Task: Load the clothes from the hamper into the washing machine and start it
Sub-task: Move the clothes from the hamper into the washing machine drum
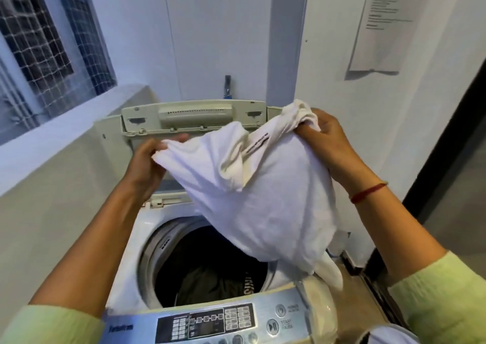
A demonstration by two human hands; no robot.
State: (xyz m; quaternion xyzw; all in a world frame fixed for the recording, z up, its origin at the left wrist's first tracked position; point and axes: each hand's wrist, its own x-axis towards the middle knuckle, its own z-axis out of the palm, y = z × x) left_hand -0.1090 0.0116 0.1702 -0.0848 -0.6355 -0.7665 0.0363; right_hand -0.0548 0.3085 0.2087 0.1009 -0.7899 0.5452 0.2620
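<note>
A white garment [273, 191] with a line of small black print hangs between both hands, above the open drum [210, 262] of a top-loading washing machine [123, 272]. My left hand [147, 164] grips its left edge. My right hand [326, 138] pinches a bunched corner at the upper right. Dark clothing [218, 283] lies at the bottom of the drum. The machine's lid [194, 117] stands folded up at the back. The control panel [215, 320] with its start/pause button [272, 326] runs along the near edge. No hamper is in view.
A white ledge [52, 143] and netted window [39, 51] are on the left. A tap [227, 87] sticks out of the wall behind the machine. A printed sheet [381, 22] hangs on the right wall. A dark door frame [441, 143] stands at the right.
</note>
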